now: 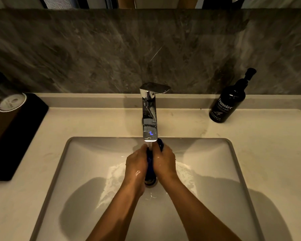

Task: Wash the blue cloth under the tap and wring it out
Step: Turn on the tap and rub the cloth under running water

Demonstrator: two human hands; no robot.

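Note:
The blue cloth (150, 166) is bunched into a narrow strip between my two hands, right under the spout of the chrome tap (149, 117). Water runs from the spout onto the cloth. My left hand (136, 162) presses the cloth from the left and my right hand (164, 160) grips it from the right, with a blue end sticking out above the right fingers. Both hands are wet and held over the white sink (80, 164), above the drain (150, 182). Most of the cloth is hidden by my hands.
A black hand wash pump bottle (228, 103) stands on the counter at the back right. At the left lies a dark tray (16, 136) carrying upturned glasses (10, 100). A grey stone wall rises behind the tap. Foamy water spreads around the drain.

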